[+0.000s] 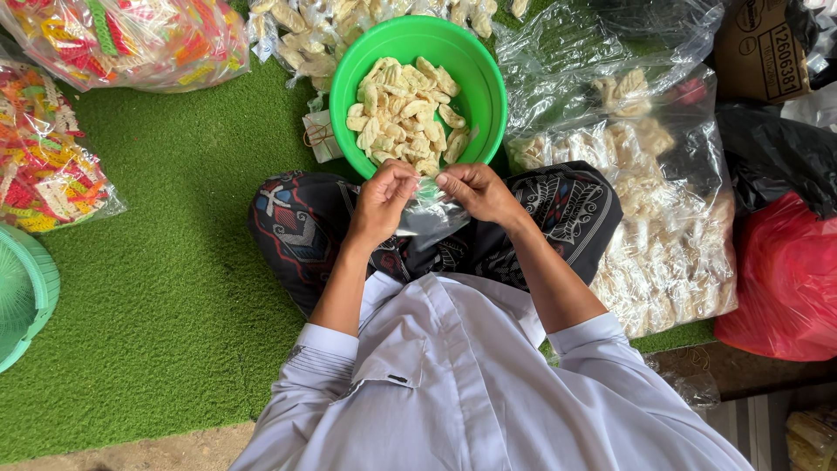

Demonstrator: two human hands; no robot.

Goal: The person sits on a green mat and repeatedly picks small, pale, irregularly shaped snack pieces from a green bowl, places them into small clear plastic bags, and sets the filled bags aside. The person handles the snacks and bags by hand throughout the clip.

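A bright green bowl (484,83) full of pale yellow crackers (403,113) sits on the green turf in front of my crossed legs. Just below its near rim, my left hand (382,201) and my right hand (478,192) pinch the top of a small clear plastic bag (429,216) between them. The bag hangs down over my lap and looks empty. Both hands are close together, fingertips almost touching the bowl's rim.
A large clear bag of packed crackers (671,227) lies at my right, with a red plastic bag (785,279) and a black bag (772,153) beyond it. Bags of colourful snacks (52,174) lie at the left, a teal basket (26,292) at the left edge.
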